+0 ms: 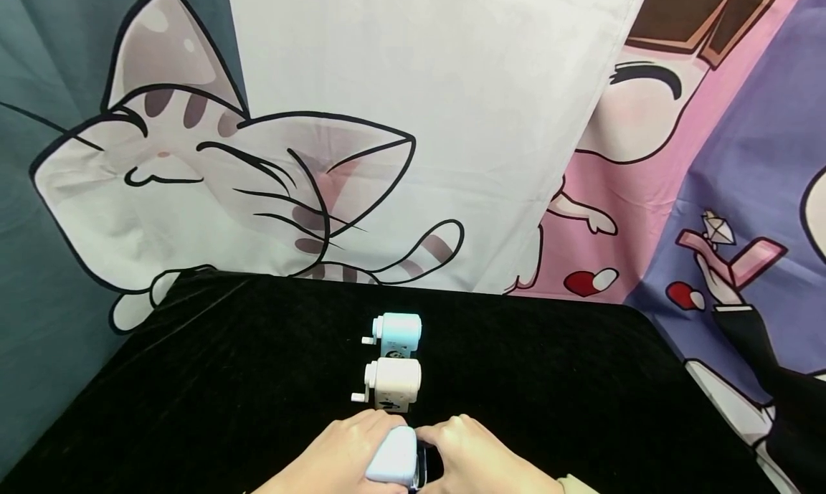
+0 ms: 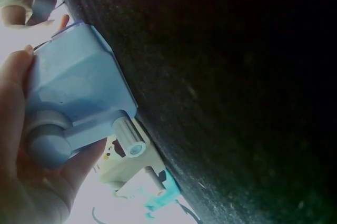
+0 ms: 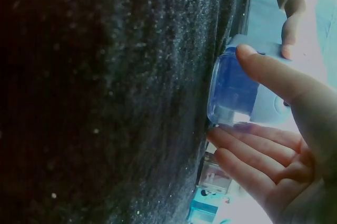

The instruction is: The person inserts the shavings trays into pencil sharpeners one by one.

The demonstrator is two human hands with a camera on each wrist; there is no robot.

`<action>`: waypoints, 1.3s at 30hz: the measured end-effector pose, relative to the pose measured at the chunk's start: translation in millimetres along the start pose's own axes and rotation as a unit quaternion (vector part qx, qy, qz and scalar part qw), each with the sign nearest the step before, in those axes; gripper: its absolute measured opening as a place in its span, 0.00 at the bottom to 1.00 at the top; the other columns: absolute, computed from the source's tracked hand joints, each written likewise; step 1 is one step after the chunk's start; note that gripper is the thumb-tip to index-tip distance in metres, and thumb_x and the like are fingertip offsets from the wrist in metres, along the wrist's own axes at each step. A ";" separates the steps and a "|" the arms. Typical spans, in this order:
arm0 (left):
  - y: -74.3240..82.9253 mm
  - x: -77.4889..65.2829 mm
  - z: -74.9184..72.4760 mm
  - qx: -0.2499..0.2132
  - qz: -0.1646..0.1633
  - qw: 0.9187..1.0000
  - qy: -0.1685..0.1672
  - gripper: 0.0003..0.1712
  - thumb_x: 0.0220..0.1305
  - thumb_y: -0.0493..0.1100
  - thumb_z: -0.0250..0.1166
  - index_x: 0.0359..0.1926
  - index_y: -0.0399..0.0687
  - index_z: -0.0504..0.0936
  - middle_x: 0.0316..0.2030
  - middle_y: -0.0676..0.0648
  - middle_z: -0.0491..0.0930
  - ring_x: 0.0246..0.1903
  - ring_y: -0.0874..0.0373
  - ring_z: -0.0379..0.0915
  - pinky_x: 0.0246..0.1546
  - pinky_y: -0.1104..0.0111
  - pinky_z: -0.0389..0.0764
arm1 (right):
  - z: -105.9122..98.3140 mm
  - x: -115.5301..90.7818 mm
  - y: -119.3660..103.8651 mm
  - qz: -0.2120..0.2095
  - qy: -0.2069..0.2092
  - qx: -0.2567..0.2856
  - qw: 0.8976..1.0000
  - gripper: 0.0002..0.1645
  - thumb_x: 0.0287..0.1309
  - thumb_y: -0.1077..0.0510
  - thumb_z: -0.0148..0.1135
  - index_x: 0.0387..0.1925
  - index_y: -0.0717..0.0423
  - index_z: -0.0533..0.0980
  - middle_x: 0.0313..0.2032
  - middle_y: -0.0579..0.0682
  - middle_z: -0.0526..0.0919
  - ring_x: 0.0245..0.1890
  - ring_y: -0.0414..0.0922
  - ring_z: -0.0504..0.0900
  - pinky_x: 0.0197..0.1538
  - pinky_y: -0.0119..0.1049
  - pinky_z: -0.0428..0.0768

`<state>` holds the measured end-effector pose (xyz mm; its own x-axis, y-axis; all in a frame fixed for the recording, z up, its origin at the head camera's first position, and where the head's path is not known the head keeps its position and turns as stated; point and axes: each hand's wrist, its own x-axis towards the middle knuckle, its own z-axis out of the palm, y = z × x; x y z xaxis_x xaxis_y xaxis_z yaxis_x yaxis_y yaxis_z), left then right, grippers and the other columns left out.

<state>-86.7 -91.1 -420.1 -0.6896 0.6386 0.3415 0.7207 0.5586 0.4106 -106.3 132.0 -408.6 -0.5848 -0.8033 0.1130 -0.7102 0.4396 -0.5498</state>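
A pale blue crank pencil sharpener [image 1: 395,457] is between my two hands at the bottom of the head view. My left hand [image 1: 338,454] grips its body, thumb on one side and fingers on the other; the left wrist view shows its crank handle [image 2: 129,137] free of the fingers. My right hand [image 1: 480,457] is at the opposite end. In the right wrist view, its thumb and fingers pinch the sharpener around the clear, bluish shavings bin [image 3: 231,87]. The sharpener's underside is hidden.
Just beyond the hands stands a cream crank sharpener [image 1: 396,381], with a turquoise one [image 1: 400,330] behind it. All are on a black cloth-covered table [image 1: 548,379]. A printed cartoon curtain [image 1: 452,121] hangs along the back.
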 end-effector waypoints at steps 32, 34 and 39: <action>0.5 0.9 0.7 0.019 0.028 0.999 0.034 0.30 0.51 0.65 0.62 0.47 0.51 0.70 0.36 0.60 0.73 0.35 0.69 0.66 0.30 0.79 0.71 | 9.2 8.0 -6.5 0.044 0.029 -0.009 0.999 0.25 0.36 0.43 0.72 0.37 0.49 0.77 0.28 0.33 0.79 0.25 0.24 0.72 0.28 0.16 0.71; 0.7 0.6 0.8 0.017 0.024 0.999 0.035 0.30 0.51 0.65 0.62 0.47 0.51 0.70 0.36 0.60 0.73 0.35 0.69 0.66 0.30 0.78 0.71 | 9.8 8.4 -6.8 0.045 0.032 -0.009 0.998 0.25 0.36 0.43 0.72 0.37 0.49 0.77 0.28 0.33 0.79 0.25 0.24 0.71 0.27 0.16 0.71; 1.7 0.1 1.8 0.018 0.020 0.999 0.043 0.30 0.50 0.66 0.62 0.46 0.51 0.71 0.36 0.61 0.72 0.34 0.69 0.66 0.31 0.79 0.71 | 10.8 8.5 -6.3 0.051 0.031 -0.002 0.998 0.26 0.37 0.41 0.71 0.37 0.49 0.77 0.28 0.34 0.80 0.26 0.24 0.72 0.28 0.17 0.71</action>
<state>-85.4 -89.1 -420.9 -0.6629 0.6140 0.4285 0.7486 0.5537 0.3646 -102.5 118.1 -413.1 -0.6765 -0.7285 0.1078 -0.6480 0.5193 -0.5571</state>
